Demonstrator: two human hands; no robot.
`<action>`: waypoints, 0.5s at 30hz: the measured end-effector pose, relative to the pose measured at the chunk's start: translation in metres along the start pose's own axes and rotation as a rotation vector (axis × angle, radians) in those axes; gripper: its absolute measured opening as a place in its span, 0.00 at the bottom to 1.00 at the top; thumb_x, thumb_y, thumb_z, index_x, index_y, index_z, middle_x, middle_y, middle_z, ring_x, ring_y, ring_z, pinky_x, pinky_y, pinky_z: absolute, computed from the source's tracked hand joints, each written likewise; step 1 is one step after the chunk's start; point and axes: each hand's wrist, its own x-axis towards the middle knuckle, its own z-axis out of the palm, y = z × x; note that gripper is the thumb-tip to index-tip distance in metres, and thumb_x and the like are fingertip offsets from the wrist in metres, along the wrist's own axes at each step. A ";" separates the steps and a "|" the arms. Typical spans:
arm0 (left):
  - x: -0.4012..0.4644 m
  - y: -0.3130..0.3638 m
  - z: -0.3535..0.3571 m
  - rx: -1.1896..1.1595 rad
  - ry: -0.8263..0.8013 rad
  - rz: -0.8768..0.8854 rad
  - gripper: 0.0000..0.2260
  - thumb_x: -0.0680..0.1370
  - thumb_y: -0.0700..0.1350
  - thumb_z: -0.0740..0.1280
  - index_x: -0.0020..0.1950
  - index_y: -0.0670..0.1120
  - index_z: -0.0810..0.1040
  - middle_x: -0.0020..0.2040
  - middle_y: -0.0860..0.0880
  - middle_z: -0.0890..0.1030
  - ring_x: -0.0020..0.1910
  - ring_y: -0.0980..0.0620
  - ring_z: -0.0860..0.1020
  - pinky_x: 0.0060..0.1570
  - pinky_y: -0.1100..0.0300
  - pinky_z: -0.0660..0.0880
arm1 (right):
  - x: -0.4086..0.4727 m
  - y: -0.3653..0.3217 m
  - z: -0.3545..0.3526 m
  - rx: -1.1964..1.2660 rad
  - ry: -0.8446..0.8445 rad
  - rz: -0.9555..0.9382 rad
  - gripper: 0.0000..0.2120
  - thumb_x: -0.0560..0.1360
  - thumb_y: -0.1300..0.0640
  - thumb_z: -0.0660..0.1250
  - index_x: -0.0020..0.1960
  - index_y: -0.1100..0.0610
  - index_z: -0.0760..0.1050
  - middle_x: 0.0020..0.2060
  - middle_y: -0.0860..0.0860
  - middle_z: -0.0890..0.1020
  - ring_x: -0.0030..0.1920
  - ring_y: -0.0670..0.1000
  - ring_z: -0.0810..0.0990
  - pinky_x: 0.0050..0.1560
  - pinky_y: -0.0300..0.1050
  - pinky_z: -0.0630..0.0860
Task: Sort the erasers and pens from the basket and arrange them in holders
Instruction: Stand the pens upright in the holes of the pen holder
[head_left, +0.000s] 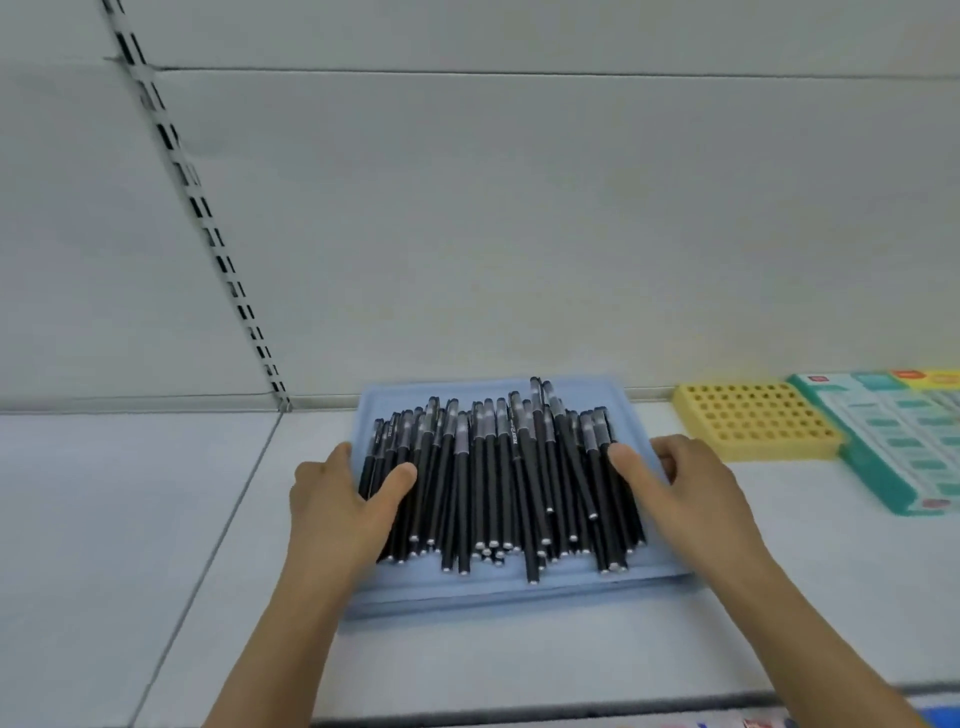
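Step in hand, by the look of it: squaring up the heap of slim black pens with grey caps (498, 478) in the shallow pale-blue plastic tray (519, 592) on the white shelf (130, 519). Left hand (337, 499) at the heap's nine o'clock edge, thumb laid across the outermost pens, fingers curled round that side. Right hand (685, 488) at three o'clock, thumb pressed on the pens, fingers bent down over the tray's rim (a loose bracketing hold, not a lift).

Next, probably: gathering a small bunch, caps aligned toward twelve o'clock, and carrying it to the yellow plastic holder with a grid of round holes (753, 421) at two o'clock, well apart from the tray. Holes all empty. Beyond it, at three o'clock, a teal flat printed box (893, 441), contents unreadable. No erasers visible anywhere.
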 end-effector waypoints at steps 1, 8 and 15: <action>-0.001 0.002 0.002 0.028 0.024 -0.029 0.35 0.73 0.63 0.68 0.73 0.44 0.66 0.65 0.41 0.72 0.65 0.39 0.72 0.64 0.41 0.71 | 0.003 0.005 -0.002 -0.038 -0.025 -0.045 0.23 0.74 0.34 0.59 0.37 0.53 0.68 0.33 0.48 0.71 0.31 0.47 0.70 0.31 0.44 0.65; -0.007 0.012 0.009 0.253 0.167 -0.099 0.29 0.76 0.60 0.66 0.70 0.44 0.72 0.64 0.38 0.72 0.66 0.38 0.69 0.67 0.45 0.66 | 0.015 0.030 -0.016 -0.303 -0.160 -0.244 0.21 0.77 0.36 0.57 0.38 0.53 0.68 0.33 0.47 0.72 0.33 0.47 0.72 0.29 0.42 0.64; 0.012 0.032 0.017 0.296 0.056 -0.115 0.29 0.74 0.62 0.66 0.65 0.42 0.75 0.60 0.40 0.75 0.59 0.40 0.74 0.62 0.45 0.72 | 0.024 0.039 -0.030 -0.357 -0.216 -0.207 0.22 0.78 0.37 0.57 0.44 0.55 0.73 0.38 0.49 0.79 0.39 0.51 0.78 0.40 0.45 0.76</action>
